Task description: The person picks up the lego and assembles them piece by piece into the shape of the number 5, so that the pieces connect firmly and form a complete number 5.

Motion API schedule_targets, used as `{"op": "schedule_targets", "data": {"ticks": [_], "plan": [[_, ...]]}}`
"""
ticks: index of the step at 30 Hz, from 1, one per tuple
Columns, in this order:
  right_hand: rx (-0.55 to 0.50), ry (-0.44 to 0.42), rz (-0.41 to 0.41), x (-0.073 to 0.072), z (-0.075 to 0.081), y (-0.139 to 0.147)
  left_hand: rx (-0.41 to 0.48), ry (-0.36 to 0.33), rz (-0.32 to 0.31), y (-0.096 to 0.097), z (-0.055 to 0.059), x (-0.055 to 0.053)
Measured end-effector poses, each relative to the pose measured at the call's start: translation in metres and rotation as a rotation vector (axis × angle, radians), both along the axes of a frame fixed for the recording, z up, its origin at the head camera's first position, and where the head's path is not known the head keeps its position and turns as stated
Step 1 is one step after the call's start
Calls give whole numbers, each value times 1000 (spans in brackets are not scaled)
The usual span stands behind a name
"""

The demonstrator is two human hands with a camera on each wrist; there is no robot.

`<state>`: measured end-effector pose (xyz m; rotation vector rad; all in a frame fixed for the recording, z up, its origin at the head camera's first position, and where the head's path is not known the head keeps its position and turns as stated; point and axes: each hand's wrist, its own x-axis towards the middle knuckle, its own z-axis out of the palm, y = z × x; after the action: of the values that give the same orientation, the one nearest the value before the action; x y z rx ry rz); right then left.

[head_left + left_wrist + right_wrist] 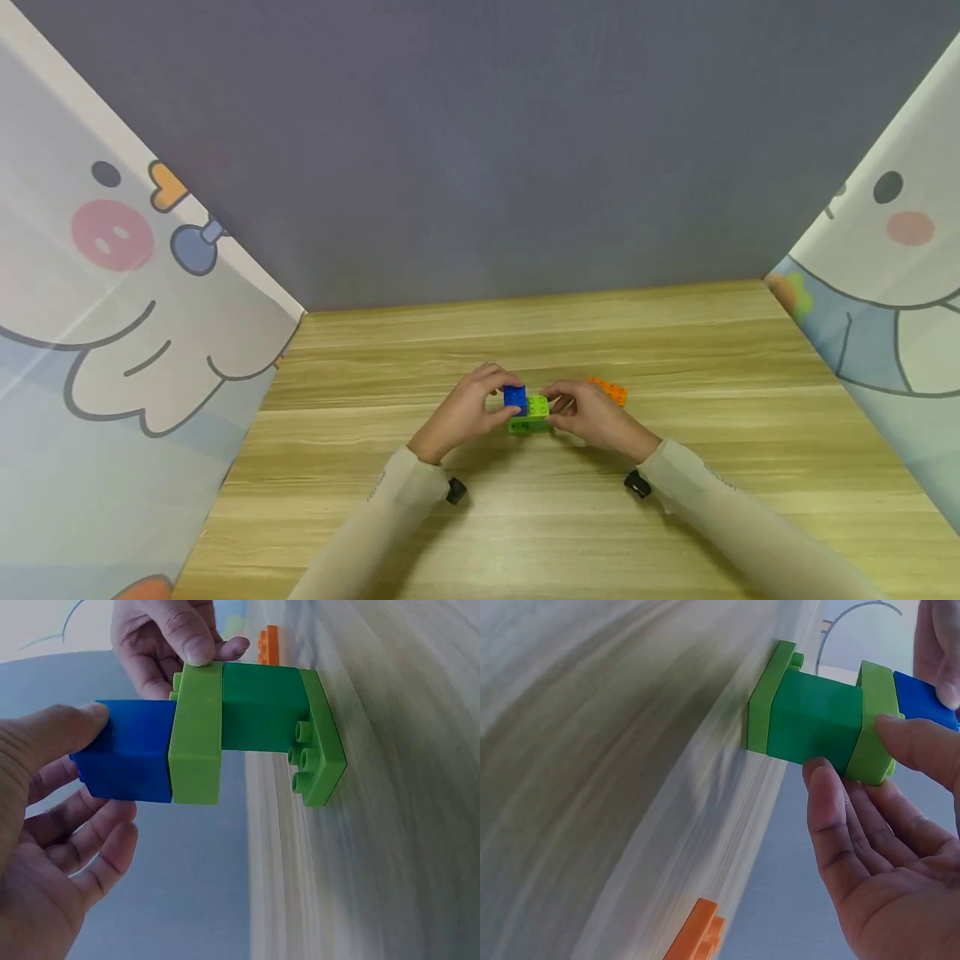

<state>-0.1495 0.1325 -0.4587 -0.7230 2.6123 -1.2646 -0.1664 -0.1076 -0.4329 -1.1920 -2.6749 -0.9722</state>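
Note:
A stack of toy building bricks stands on the wooden table. At its bottom lies a thin light green brick [324, 742] with studs showing, and on it sits a darker green brick [262, 709]. Across the top goes a thicker light green brick [196, 742]. My left hand [467, 410] pinches a blue brick [133, 750] between thumb and fingers, seated at the left end of that top brick. With thumb and fingertips, my right hand [597, 414] grips the top brick's right end, its fingers also close to the darker green brick in the right wrist view.
An orange studded brick [611, 390] lies on the table [540, 517] just beyond my right hand. A grey wall [525, 167] rises behind the table, and cartoon-printed panels [105, 350] flank both sides.

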Motion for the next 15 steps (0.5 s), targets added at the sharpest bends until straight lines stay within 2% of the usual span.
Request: {"op": "schedule_targets", "data": {"ticks": [7, 12, 15], "plan": [[-13, 21, 19, -1, -4, 4, 17, -43, 1, -1, -6, -2], [-26, 29, 28, -2, -6, 5, 9, -88, 22, -5, -6, -1], [-31, 5, 34, -1, -6, 5, -2, -123, 44, -8, -6, 0]]}}
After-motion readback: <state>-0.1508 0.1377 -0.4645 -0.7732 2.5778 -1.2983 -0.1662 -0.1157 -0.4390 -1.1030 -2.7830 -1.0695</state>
